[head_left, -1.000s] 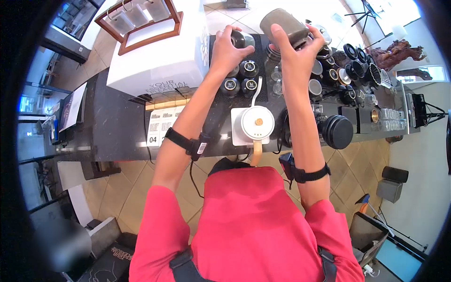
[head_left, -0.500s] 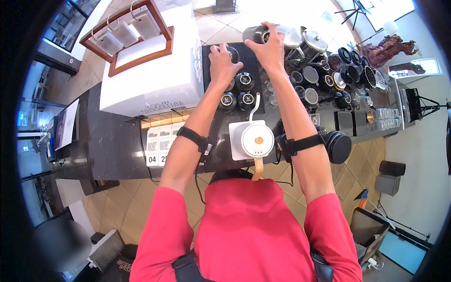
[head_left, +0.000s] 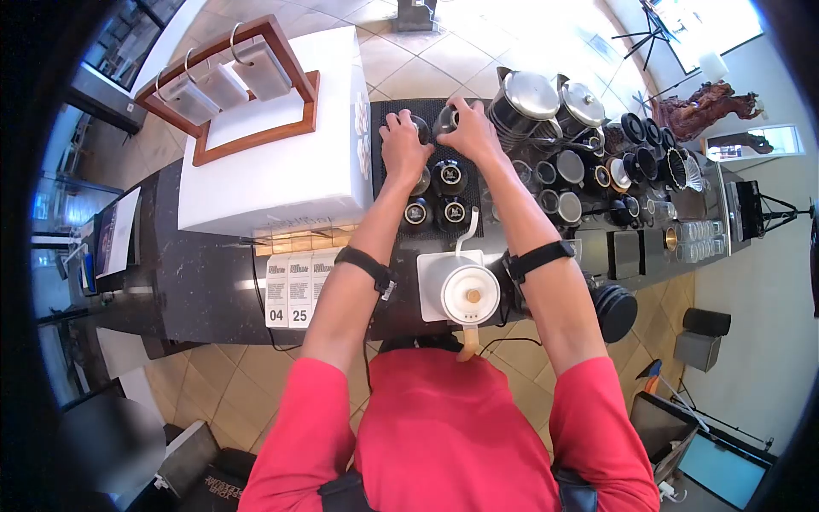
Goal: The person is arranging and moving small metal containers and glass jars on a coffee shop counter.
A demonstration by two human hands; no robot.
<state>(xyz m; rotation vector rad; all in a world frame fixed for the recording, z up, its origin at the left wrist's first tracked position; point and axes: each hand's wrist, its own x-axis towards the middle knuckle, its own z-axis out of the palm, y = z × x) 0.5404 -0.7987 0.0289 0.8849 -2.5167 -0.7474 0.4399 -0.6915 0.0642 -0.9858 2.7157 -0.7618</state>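
Observation:
On a black ribbed mat (head_left: 474,224), several black cups (head_left: 449,176) stand with round pale logos facing up, apparently upside down. At the mat's far end my left hand (head_left: 403,147) curls around a dark cup (head_left: 421,128), its fingers over the near side. Just to its right my right hand (head_left: 471,135) grips another dark cup (head_left: 444,122) between thumb and fingers, close beside the first. Whether this cup touches the mat is hidden. Nearer my body, a white gooseneck kettle (head_left: 471,294) with a wooden handle sits on a white base.
A large white box (head_left: 273,183) carrying a wooden frame stand (head_left: 256,156) borders the mat's left side. To the right are metal-lidded jugs (head_left: 531,96), coffee drippers (head_left: 672,168) and rows of small glasses (head_left: 704,224). Calendar cards (head_left: 299,290) stand left of the kettle.
My right hand has brought its cup down and left from beside the jugs to the mat's far end. My left hand stays around its cup. The camera view has shifted slightly.

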